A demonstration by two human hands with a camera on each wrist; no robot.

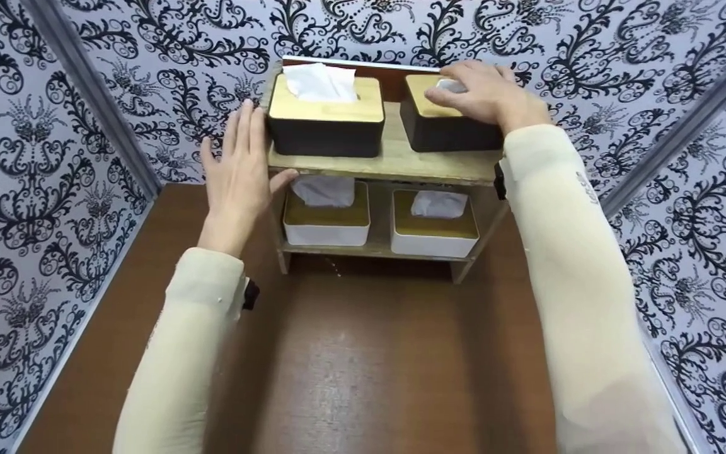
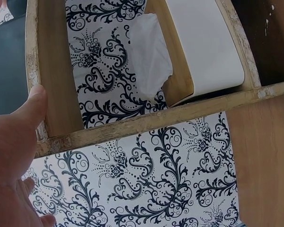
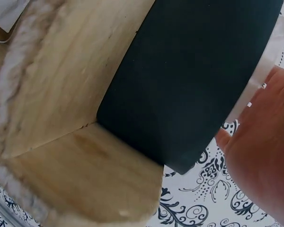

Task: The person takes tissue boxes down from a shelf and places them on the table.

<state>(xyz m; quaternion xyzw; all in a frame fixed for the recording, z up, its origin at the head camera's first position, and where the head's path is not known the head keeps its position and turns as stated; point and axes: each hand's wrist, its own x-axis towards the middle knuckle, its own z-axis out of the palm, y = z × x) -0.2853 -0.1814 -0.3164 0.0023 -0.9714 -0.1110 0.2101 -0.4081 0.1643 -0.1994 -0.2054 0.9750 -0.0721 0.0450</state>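
Observation:
My left hand (image 1: pixel 240 151) lies along the left side of a small wooden shelf (image 1: pixel 432 165), fingers straight, thumb (image 2: pixel 35 101) on the top board's front edge. Close to its fingertips stands a black tissue box (image 1: pixel 328 135) with a wooden lid and a white tissue (image 1: pixel 322 82) sticking up. My right hand (image 1: pixel 489 91) reaches over a second black tissue box (image 1: pixel 448 133) at the right of the top board. White tissue (image 1: pixel 452 86) shows between its bent thumb and fingers; the other fingertips are hidden. In the right wrist view, this box's dark side (image 3: pixel 184 85) fills the middle.
On the lower board stand two white tissue boxes, a left one (image 1: pixel 327 235) and a right one (image 1: pixel 435 244), with wooden lids and tissues pulled up. The shelf stands on a brown wooden surface (image 1: pixel 350 353). Patterned wall panels (image 1: pixel 35 170) enclose the back and sides.

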